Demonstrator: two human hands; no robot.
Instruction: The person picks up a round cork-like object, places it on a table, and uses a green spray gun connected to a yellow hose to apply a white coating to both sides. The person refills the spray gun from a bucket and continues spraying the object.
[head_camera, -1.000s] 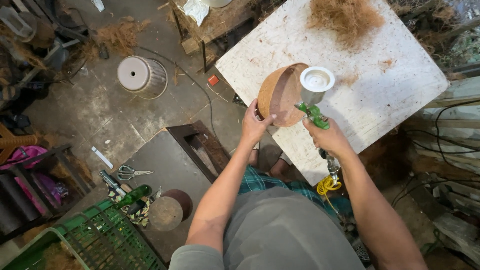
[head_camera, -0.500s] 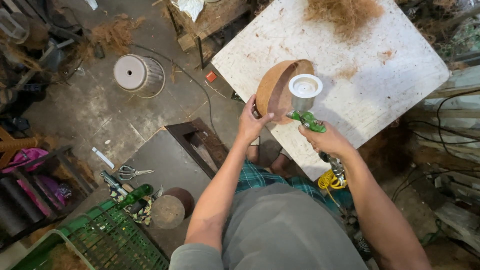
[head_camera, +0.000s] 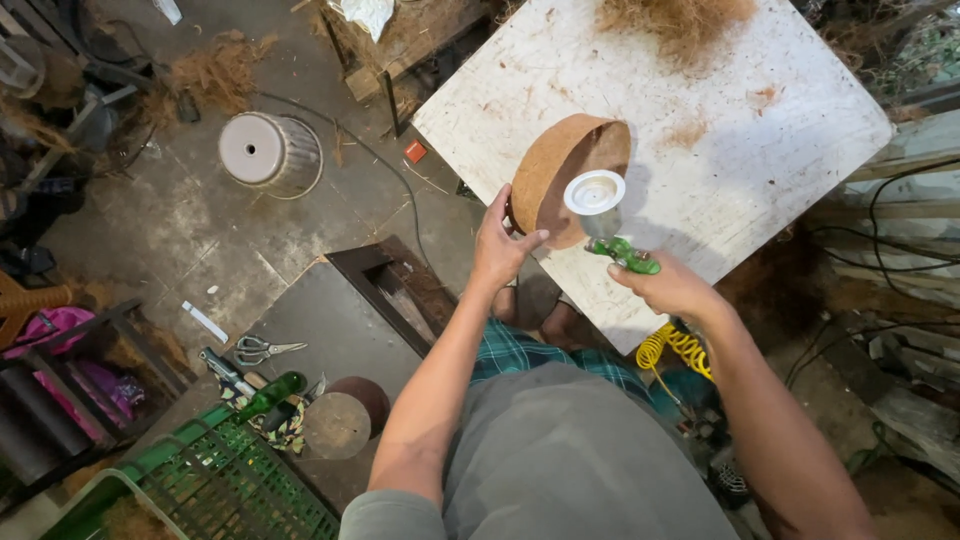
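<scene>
We stand over a worn white table (head_camera: 760, 120) and hold a round brown coir bowl (head_camera: 560, 175) tipped up on its edge near the table's front corner, its hollow turned toward the spray gun. Our left hand (head_camera: 500, 240) grips the bowl's near rim, thumb and fingers curled closed around the edge to keep it tilted. Our right hand (head_camera: 670, 285) is wrapped tight around the green spray gun (head_camera: 620, 250), whose white cup (head_camera: 594, 192) sits upright just in front of the bowl's opening, very near it or touching; we cannot tell which. A yellow coiled hose (head_camera: 672, 347) hangs below the right wrist. The bowl's inner face looks evenly brown, and we cannot make out any wet sheen or mist, so we judge the spraying to be under way or just starting, with no clear sign of how much of the surface is covered. A heap of loose coir fibre (head_camera: 680, 18) lies at the table's far edge, well apart from the bowl. On the floor to the left are scissors (head_camera: 262, 348) and a green crate (head_camera: 250, 480).
</scene>
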